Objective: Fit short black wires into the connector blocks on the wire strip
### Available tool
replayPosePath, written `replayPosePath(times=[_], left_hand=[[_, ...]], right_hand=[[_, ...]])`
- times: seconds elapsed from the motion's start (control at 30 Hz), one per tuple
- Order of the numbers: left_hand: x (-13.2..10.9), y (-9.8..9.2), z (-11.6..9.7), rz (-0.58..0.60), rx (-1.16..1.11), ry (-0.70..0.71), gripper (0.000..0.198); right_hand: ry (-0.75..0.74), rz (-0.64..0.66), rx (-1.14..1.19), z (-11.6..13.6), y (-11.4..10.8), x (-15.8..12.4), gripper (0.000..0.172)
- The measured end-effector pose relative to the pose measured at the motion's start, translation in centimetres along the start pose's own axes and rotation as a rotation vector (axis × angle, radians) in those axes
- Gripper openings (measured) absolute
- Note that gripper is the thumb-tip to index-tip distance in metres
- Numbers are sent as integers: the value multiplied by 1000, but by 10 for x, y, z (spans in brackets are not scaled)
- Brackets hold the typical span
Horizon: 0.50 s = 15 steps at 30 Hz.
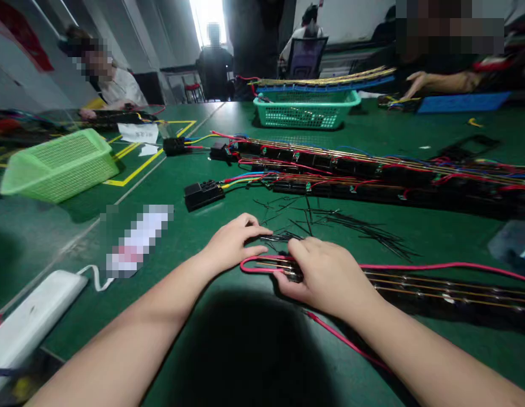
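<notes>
My right hand (325, 274) is closed over the near end of a long black wired bar (440, 294), which runs off to the right with thin copper-coloured wires along it. A red wire (448, 265) lies along the bar and bends into a loop left of that hand. My left hand (234, 243) is beside the loop, thumb and fingers apart, with its fingertips at a small bunch of thin black strips (283, 236) that look like cable ties. More of these strips (368, 229) lie scattered beyond my right hand. Another red wire (342, 339) trails below the bar.
More wired black bars (330, 186) lie across the table, with a black connector block (203, 195) at one end. A green basket (61, 164) and a teal basket (307, 110) stand farther off. A white power strip (37, 322) is at left. Other people sit around.
</notes>
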<state>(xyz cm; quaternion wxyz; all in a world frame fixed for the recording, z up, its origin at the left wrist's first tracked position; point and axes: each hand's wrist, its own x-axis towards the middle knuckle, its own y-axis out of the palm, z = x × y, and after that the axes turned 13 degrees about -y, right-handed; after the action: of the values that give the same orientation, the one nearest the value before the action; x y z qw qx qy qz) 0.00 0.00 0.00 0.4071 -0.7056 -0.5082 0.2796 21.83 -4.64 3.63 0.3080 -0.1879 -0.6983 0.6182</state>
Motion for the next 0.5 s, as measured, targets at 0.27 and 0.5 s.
replayPosePath(times=[0.27, 0.5], left_hand=[[1, 3, -2, -119, -40, -11, 11], [3, 0, -1, -253, -159, -182, 11]], right_hand=[[1, -6, -2, -1, -2, 1, 25], [-8, -7, -17, -3, -1, -1, 24]])
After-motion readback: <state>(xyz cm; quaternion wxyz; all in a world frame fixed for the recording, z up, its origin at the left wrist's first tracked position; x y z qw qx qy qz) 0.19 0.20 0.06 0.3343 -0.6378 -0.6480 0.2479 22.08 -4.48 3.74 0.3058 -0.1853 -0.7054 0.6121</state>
